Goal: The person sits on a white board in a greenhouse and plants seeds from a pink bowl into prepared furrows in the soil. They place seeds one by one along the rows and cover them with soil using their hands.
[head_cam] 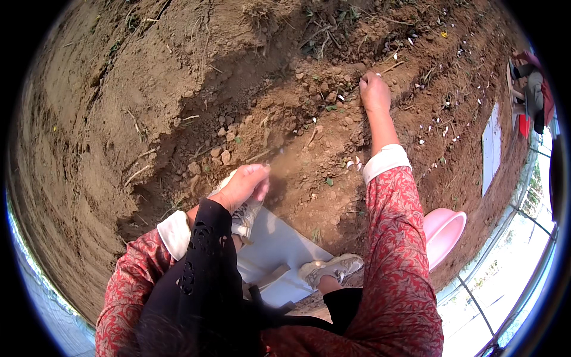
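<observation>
My right hand (375, 93) reaches out to the loose brown soil (285, 111), its fingers bent down at the ground. A small white piece, like a garlic clove (378, 74), shows beside its fingertips. Nearer to my body, my left hand (246, 184) hovers over the dirt above my shoe with its fingers curled in. Whatever lies inside either hand is hidden. Between the two hands, pale garlic cloves (349, 164) lie on the soil, and another clove (314, 120) rests farther out. Several more cloves (445, 131) are scattered to the right of my right forearm.
A pink plastic basin (444, 236) stands right of my right arm. My shoes (332, 270) flank a pale board (279, 236). Far right are a white panel (491, 149) and another person (535, 91) near a red object (524, 126). Clods, roots and a raised earth bank (134, 89) lie left.
</observation>
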The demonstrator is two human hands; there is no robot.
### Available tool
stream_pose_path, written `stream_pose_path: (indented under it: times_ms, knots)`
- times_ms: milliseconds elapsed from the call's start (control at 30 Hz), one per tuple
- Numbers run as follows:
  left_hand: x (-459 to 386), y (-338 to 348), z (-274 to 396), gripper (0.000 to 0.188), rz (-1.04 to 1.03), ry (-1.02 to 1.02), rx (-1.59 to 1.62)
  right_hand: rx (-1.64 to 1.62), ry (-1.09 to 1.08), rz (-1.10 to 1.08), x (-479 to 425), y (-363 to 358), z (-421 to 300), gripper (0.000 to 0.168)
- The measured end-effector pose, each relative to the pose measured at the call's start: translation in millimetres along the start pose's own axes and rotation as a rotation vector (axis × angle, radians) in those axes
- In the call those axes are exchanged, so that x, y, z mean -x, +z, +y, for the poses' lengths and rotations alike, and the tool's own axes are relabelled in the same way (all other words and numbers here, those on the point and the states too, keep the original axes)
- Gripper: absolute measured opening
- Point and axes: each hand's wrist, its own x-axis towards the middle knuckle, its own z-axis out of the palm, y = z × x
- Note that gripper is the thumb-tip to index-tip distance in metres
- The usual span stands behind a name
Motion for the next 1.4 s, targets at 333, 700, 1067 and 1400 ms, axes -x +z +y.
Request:
stream_pose_path:
  times_ms: [333,700,1067,1400]
  knots:
    - [3.6,7.3,12.7,0.029,-0.018,-0.007,-0.086,0.062,0.068,-0.262,1.9,3.2,-24.0,0.014]
    - [-71.7,-17.2,109.2,0.031,0.234,0.316,-0.526,0.057,0.018,-0.066,-7.9,-28.9,17.1,0.015]
    - [-94.3,-23.0,110.8,0.036,0.395,0.371,-0.755,0.121,-0.072,-0.162,-19.1,-17.6,8.0,0.014]
    - [-89.1,-20.0,114.1,0.037,0.439,0.337,-0.831,-0.004,0.093,-0.111,-33.1,-42.2,-4.9,0.012]
